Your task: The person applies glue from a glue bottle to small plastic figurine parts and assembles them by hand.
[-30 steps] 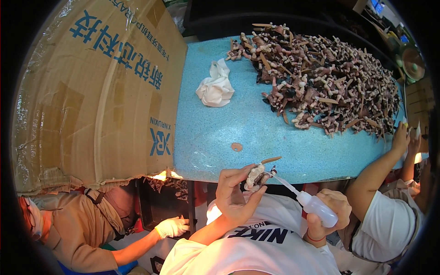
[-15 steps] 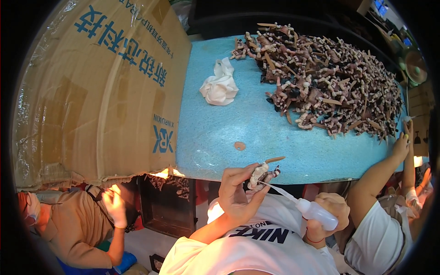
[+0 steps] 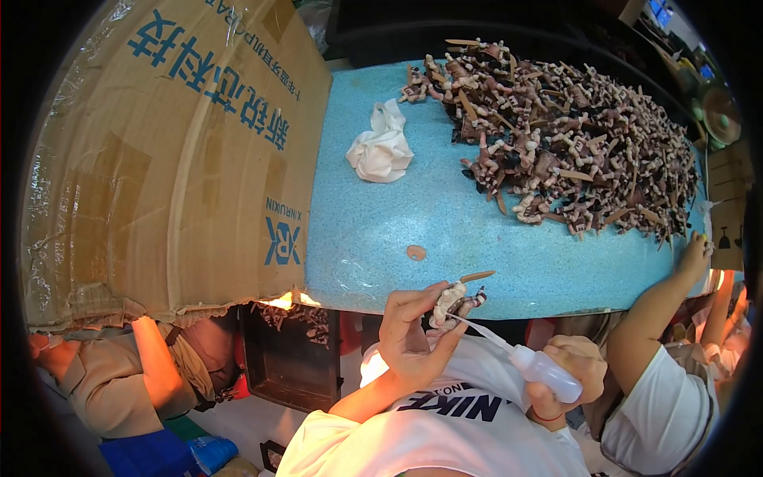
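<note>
One cardboard box (image 3: 159, 183) blocks the left; your tabletop (image 3: 358, 230) carries one crumpled tissue (image 3: 380, 151), one figurine heap (image 3: 572, 143); your left hand (image 3: 409, 342) clasps one figurine (image 3: 449, 303) by the near edge, your right hand (image 3: 579, 364) one squeeze bottle (image 3: 548, 374).

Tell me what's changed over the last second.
The nozzle of the bottle in the right hand moved down and left across the small figure in the left hand. The hands took and released nothing. At left, the co-worker's gloved hand is gone from beside the black tray; an arm now reaches up to the carton. The figure pile and crumpled white wad stayed put.
</note>
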Motion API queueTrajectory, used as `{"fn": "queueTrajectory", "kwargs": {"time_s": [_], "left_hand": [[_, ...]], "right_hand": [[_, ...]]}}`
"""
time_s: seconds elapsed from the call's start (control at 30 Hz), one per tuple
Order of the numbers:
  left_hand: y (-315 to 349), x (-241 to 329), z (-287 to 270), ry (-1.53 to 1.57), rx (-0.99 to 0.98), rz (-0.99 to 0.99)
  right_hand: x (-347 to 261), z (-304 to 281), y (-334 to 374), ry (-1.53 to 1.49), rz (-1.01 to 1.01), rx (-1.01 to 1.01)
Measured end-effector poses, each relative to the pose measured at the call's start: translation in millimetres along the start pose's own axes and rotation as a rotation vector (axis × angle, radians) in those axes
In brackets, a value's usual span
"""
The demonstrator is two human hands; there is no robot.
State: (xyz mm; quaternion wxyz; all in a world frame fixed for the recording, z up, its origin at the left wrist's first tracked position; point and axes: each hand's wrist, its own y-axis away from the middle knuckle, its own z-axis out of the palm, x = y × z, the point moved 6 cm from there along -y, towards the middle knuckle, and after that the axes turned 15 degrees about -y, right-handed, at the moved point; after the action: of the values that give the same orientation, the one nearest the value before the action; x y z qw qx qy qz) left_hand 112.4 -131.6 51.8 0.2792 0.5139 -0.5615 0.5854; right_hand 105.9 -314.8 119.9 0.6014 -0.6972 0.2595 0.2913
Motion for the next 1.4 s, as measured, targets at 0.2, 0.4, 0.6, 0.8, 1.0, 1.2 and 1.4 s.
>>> {"fn": "queueTrajectory", "kwargs": {"time_s": [0.2, 0.4, 0.6, 0.8, 1.0, 1.2, 1.4], "left_hand": [[0.4, -2.1, 0.5, 0.100, 0.014, -0.038], [-0.2, 0.2, 0.6, 0.138, -0.001, -0.064], [-2.2, 1.7, 1.0, 0.105, 0.004, -0.031], [0.0, -1.1, 1.1, 0.082, -0.003, -0.054], [-1.9, -0.3, 0.3, 0.107, 0.001, -0.053], [0.6, -1.1, -0.4, 0.107, 0.001, -0.037], [1.4, -4.2, 0.2, 0.182, 0.010, -0.083]], "right_hand": [[-0.8, -3.4, 1.9, 0.042, -0.050, 0.139], [2.0, -3.3, -0.1, -0.002, -0.047, 0.116], [3.6, -3.3, 0.2, 0.073, -0.033, 0.136], [1.0, -4.7, 1.3, 0.004, -0.021, 0.169], [1.6, -2.0, 2.1, 0.075, -0.009, 0.111], [-1.0, -4.0, 3.4, 0.126, -0.020, 0.064], [4.8, -5.4, 14.8, 0.105, 0.002, 0.347]]}}
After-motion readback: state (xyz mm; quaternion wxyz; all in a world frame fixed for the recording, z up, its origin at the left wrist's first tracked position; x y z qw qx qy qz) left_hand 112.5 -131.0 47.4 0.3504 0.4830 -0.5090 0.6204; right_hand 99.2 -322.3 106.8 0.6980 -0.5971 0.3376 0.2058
